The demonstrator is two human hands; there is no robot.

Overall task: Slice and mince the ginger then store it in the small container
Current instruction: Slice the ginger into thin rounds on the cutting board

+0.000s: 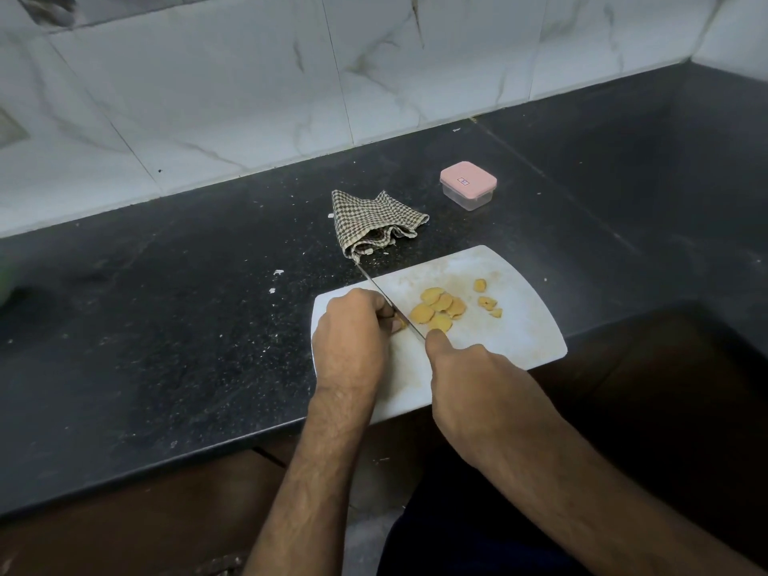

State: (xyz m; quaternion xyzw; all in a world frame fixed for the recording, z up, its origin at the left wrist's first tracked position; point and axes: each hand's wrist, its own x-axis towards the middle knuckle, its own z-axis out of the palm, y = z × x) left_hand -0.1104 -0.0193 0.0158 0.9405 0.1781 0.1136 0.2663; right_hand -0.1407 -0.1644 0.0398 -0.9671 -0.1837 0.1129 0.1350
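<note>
Left hand [351, 326]: your curled fingers pin the last yellow ginger nub [398, 325] on the white plastic cutting board [519, 338].
Right hand [465, 367]: wraps the steel knife [390, 303].
Risk: blade touches your knuckles; the stub may slip.
Pink-lidded small container [468, 185]: closed, well apart.

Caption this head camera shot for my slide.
Left hand steadies ginger as right hand slices it on white cutting board.

Home kitchen. Black speckled stone bench [166, 309] running along white marble-look tiled wall [249, 97]. White cutting board [498, 342] lying at bench edge, yellow ginger slices [436, 309] sitting on it. Checked dish cloth [374, 222] lying crumpled behind board; small pink-lidded container [468, 185] standing near wall. Crumbs scattering over bench.
</note>
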